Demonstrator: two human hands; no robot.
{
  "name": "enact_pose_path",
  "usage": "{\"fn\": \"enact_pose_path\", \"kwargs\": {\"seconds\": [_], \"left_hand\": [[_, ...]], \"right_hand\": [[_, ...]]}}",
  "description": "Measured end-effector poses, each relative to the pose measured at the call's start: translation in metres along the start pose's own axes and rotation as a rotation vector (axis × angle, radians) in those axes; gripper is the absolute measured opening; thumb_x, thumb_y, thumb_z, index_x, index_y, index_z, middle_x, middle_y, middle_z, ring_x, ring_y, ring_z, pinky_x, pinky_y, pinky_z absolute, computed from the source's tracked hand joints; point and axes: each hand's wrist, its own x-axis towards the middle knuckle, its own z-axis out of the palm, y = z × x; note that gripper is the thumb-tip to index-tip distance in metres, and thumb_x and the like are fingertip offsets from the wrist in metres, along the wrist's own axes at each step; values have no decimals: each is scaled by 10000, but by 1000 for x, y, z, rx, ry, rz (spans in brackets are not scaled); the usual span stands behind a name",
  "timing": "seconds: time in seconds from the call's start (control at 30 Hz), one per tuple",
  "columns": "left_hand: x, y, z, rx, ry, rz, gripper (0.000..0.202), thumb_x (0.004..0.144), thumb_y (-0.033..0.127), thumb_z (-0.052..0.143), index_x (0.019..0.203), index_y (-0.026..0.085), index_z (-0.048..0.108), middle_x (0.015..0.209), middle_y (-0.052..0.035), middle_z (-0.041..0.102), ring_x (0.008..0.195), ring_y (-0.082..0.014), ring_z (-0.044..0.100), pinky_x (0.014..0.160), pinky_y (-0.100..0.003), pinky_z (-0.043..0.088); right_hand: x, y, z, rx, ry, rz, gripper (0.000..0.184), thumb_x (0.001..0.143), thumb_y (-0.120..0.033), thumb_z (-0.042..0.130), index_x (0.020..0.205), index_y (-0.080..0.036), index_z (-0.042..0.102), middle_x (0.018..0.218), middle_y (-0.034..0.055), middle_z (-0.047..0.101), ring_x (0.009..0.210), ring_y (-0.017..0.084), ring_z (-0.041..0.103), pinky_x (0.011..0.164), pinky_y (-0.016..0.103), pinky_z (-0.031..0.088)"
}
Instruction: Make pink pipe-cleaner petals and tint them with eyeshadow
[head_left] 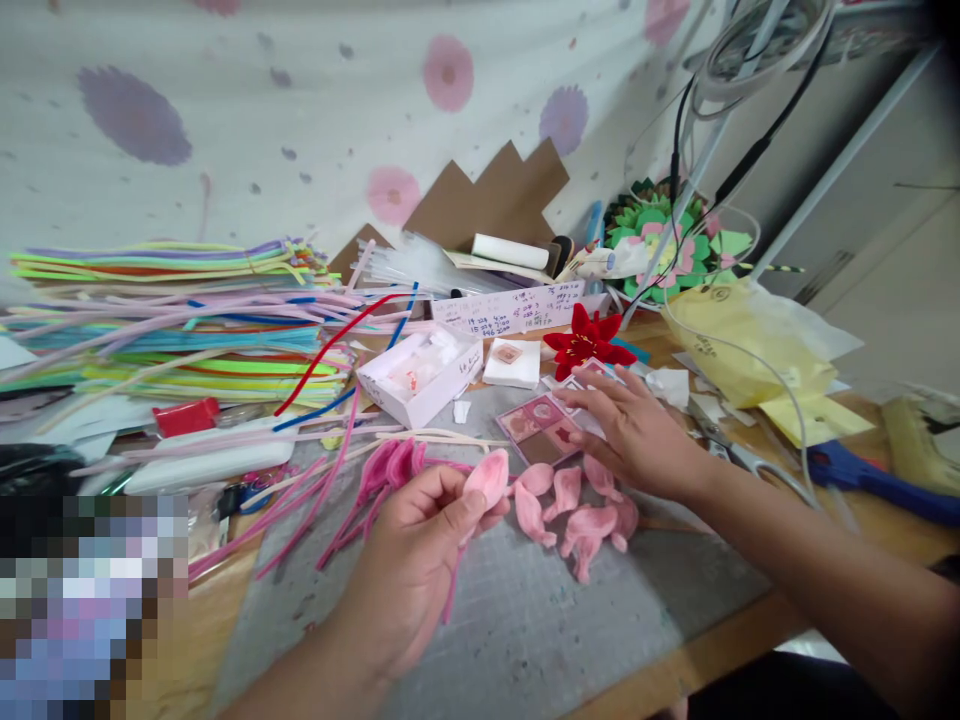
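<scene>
Pale pink, fuzzy and cupped, a petal [487, 480] is pinched between the left hand's [424, 535] thumb and fingers, above a scuffed grey mat [525, 640] on the wooden table [210, 612]. The right hand [634, 430], fingers loosely spread, is over a square-panned palette [536, 420]; contact is unclear. Nearby lie curled plush pieces [589, 530] and a velvety, pointed red flower [589, 342].

Handwritten in dark blue on the long white strip [501, 310] at the far middle: rows of figures, with "224" legible twice, one above the other, and "15" before the lower; otherwise too small to read. Scrawled on the open white box [442, 402], nearer: blurred marks. Printed on the yellow bag [739, 345], far right: faint, unreadable lettering.
</scene>
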Motion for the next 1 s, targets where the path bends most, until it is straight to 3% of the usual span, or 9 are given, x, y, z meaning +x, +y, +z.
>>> {"fn": "enact_pose_path", "kwargs": {"seconds": [0.17, 0.3, 0.57, 0.83, 0.93, 1.0], "left_hand": [[3, -1, 0, -2, 21, 22, 180, 712, 249, 740, 634, 167, 599, 712, 15, 614, 753, -123, 575, 814, -294, 446], [4, -1, -2, 40, 59, -2, 189, 723, 280, 734, 655, 174, 594, 712, 14, 621, 749, -121, 579, 746, -252, 430], [5, 1, -2, 38, 102, -18, 219, 673, 312, 764, 646, 175, 595, 697, 15, 618, 752, -138, 587, 741, -263, 423], [3, 2, 0, 27, 96, -5, 196, 678, 288, 761, 643, 176, 603, 693, 12, 621, 750, -141, 588, 737, -268, 418], [3, 1, -1, 8, 89, -9, 194, 684, 279, 756, 647, 174, 597, 694, 8, 619, 737, -142, 581, 725, -274, 413], [3, -1, -1, -5, 73, -7, 192, 701, 269, 742, 641, 170, 588, 695, 7, 613, 733, -139, 571, 727, -278, 409]], "right_hand": [[5, 9, 15, -43, -187, 15, 319, 952, -338, 395, 1145, -133, 544, 1180, 164, 621, 1270, 299, 437, 1036, 549, 290], [9, 0, 16, -25, -205, -64, 324, 946, -335, 421, 1182, -143, 533, 1228, 144, 598, 1295, 303, 406, 1050, 569, 259], [8, -1, 12, 1, -225, -98, 326, 942, -335, 441, 1204, -158, 516, 1237, 118, 595, 1298, 285, 401, 1059, 553, 244], [7, -4, 9, -6, -200, -98, 303, 924, -357, 475, 1137, -156, 548, 1204, 123, 614, 1270, 289, 429, 1042, 548, 277], [4, -13, -6, 13, -82, -113, 327, 922, -362, 469, 1162, -153, 542, 1209, 134, 612, 1252, 293, 450, 1037, 552, 283], [1, -25, -20, 69, 40, -212, 337, 919, -368, 468, 1183, -168, 533, 1281, 104, 576, 1302, 276, 392, 1080, 535, 233]]}}
